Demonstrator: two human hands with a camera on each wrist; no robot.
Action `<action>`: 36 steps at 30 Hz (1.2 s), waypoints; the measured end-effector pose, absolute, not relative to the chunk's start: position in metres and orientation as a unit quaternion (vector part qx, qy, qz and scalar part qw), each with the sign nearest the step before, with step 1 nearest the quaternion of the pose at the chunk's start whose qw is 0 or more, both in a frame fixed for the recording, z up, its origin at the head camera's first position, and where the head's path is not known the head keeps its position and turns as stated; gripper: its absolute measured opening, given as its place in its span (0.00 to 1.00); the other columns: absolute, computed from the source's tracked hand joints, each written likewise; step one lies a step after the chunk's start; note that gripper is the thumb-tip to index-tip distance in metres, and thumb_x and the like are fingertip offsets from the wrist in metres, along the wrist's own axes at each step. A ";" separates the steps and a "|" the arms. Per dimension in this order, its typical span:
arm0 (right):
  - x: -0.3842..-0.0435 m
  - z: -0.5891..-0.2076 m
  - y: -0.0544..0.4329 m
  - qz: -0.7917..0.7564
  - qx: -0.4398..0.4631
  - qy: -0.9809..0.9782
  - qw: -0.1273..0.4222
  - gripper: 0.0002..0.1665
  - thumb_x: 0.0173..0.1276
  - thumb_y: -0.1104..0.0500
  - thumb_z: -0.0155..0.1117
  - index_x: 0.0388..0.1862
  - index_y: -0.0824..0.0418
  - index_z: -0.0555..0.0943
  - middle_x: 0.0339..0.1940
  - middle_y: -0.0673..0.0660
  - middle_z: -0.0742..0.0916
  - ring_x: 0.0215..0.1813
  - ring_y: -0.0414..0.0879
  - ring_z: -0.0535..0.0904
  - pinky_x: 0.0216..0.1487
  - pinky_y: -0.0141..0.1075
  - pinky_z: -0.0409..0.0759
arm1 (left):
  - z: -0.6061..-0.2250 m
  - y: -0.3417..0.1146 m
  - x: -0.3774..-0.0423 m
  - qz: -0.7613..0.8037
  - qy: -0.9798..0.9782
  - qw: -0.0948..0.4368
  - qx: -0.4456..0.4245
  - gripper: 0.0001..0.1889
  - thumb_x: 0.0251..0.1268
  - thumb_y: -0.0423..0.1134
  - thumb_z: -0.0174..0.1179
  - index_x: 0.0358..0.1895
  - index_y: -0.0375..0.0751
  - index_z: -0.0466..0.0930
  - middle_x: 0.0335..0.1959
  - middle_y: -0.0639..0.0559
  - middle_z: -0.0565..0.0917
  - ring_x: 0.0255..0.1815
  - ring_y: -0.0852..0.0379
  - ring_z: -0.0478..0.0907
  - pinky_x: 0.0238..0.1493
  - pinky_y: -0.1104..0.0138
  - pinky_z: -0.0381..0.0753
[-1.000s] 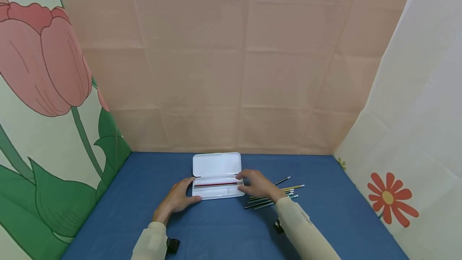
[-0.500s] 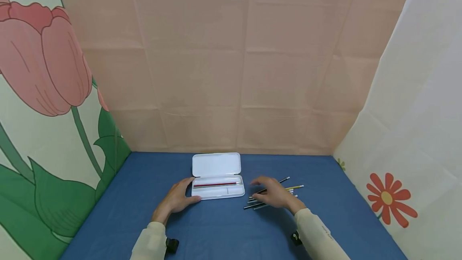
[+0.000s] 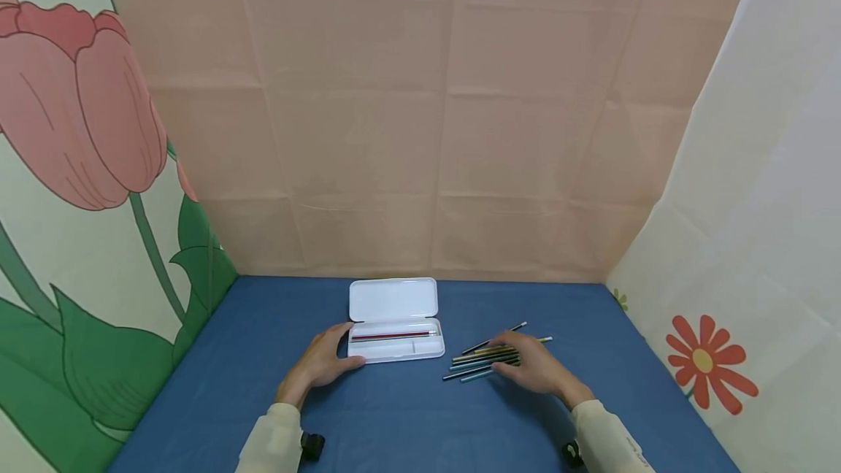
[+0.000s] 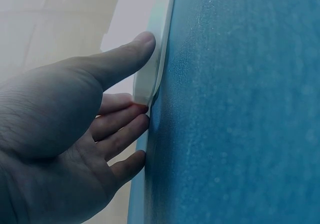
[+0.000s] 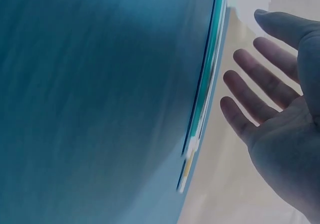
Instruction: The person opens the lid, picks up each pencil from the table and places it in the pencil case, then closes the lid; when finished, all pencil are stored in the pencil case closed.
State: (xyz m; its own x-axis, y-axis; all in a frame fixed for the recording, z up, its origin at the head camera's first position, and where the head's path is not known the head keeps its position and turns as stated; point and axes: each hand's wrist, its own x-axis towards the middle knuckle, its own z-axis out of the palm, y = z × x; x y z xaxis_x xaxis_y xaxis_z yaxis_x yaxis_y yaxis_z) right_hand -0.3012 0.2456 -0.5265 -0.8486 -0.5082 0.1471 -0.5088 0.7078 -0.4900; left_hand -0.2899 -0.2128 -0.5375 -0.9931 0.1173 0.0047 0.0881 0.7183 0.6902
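Note:
A white pencil case (image 3: 420,355) lies with its lid (image 3: 393,298) tipped back on the blue tabletop. A red pencil (image 3: 394,335) and a dark one lie lengthwise inside it. My left hand (image 3: 320,362) holds the case's left end, thumb (image 4: 127,58) along the front side and fingers at the end and rear corner. To the right of the case, several pencils (image 3: 469,367) lie in a loose bunch. My right hand (image 3: 535,369) hovers over their eraser ends, its fingers (image 5: 250,96) spread and apart from the pencils, holding nothing.
Blue cloth (image 3: 407,422) covers the table. A beige sheet (image 3: 420,130) hangs at its back edge. Flower-printed sheets flank both sides, with a pink tulip (image 3: 79,108) on the left and a red flower (image 3: 706,360) on the right.
My right hand has left the right end of the case and moved right, to above the pencils. My left hand and the case have barely moved.

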 end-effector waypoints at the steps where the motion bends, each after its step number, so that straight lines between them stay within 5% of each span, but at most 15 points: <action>1: -0.301 -0.527 0.249 0.264 0.272 -0.926 0.001 0.22 0.81 0.50 0.76 0.68 0.54 0.88 0.66 0.53 0.92 0.70 0.60 0.88 0.69 0.63 0.87 | -0.538 -0.213 -0.290 0.370 0.927 0.019 0.057 0.45 0.72 0.46 0.80 0.85 0.34 0.69 0.85 0.30 0.73 0.88 0.23 0.67 0.86 0.28 0.67; 23: -0.297 -0.536 0.290 0.234 0.253 -0.938 0.020 0.12 0.77 0.58 0.79 0.57 0.53 0.91 0.58 0.52 0.94 0.62 0.57 0.92 0.66 0.60 0.89 | -0.538 -0.213 -0.289 0.368 0.928 0.015 0.058 0.44 0.72 0.45 0.79 0.85 0.33 0.69 0.85 0.29 0.73 0.87 0.22 0.67 0.85 0.27 0.68; 36: -0.300 -0.539 0.293 0.224 0.257 -0.940 0.003 0.09 0.74 0.61 0.80 0.49 0.50 0.91 0.49 0.46 0.92 0.51 0.44 0.91 0.52 0.42 0.92 | -0.537 -0.213 -0.290 0.366 0.929 0.016 0.059 0.45 0.72 0.46 0.80 0.85 0.33 0.70 0.85 0.28 0.73 0.87 0.22 0.66 0.85 0.27 0.67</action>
State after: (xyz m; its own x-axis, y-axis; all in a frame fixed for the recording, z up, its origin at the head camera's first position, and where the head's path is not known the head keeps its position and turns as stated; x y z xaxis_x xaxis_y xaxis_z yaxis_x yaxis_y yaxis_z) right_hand -0.2995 0.2926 -0.5393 -0.8680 -0.4814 0.1213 -0.4845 0.7679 -0.4191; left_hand -0.2895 -0.2126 -0.5369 -0.9924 0.1222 0.0133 0.0985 0.7255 0.6811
